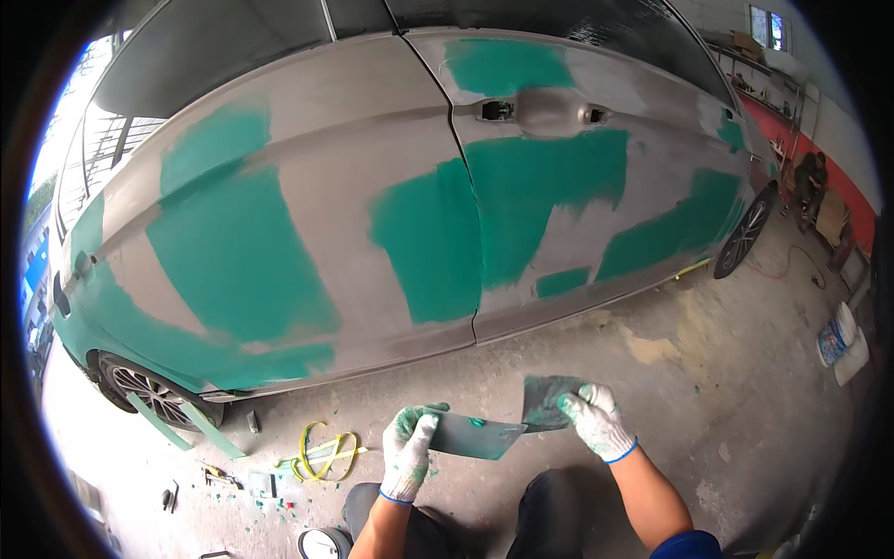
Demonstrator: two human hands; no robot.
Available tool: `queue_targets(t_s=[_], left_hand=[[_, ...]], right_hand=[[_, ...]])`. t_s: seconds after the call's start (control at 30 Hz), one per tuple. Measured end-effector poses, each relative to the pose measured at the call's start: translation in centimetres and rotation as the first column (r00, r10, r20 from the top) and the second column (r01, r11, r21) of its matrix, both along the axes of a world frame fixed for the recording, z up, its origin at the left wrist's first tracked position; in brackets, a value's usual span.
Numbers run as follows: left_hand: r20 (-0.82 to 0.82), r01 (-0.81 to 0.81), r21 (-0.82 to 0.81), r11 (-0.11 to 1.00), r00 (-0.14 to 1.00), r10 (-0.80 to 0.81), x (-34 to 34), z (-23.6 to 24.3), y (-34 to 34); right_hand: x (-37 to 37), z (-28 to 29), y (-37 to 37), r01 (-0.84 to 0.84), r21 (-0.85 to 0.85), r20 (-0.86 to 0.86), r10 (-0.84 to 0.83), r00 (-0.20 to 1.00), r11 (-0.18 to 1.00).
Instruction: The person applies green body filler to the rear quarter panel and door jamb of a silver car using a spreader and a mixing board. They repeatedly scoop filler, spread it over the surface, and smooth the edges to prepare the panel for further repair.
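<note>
Gray plate (468,436) in my left hand (408,454), darker plate (546,406) in my right hand (601,421).
I have the left hand curled nearly closed on the gray plate's left end, a green dab on its upper edge; the right hand pinches the darker plate's right end, fingers bent. Both plates sit between the hands, so near each other that I can't tell whether they touch. Beyond both hands I see a car (345,214) with green patches; left of the left hand, yellow strips (326,455) lie looped on the floor (670,424).
</note>
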State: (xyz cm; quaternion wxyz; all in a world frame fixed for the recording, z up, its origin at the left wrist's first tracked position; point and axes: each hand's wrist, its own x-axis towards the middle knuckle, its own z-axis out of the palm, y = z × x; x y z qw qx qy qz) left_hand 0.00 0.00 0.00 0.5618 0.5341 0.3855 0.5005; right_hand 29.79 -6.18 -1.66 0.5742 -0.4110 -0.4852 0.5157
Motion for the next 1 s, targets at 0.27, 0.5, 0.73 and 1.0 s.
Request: queue_targets(t_s=[0.27,0.5,0.73,1.0], left_hand=[[0.5,-0.119,-0.044,0.992,0.857,0.125,-3.1,-1.9,0.2],[0.567,-0.031,-0.119,0.992,0.818,0.094,-4.2,-2.0,-3.7],[0.549,0.038,-0.349,0.936,0.818,0.172,-4.9,-6.6,-9.2],[0.569,0.317,-0.427,0.847,0.822,-0.02,-1.3,-5.2,-14.9]], right_hand=[[-1.1,-2.7,-4.1,-0.023,-0.212,0.135,0.053,0.99,0.977],[-1.5,-4.3,-6.3,0.601,-0.289,-0.055,-0.64,0.766,0.745],[-4.0,-5.8,-7.2,0.392,-0.582,-0.506,-0.695,0.511,0.713],[-10.8,-3.5,-6.7,0.346,-0.34,-0.683,-0.482,0.548,0.874]])
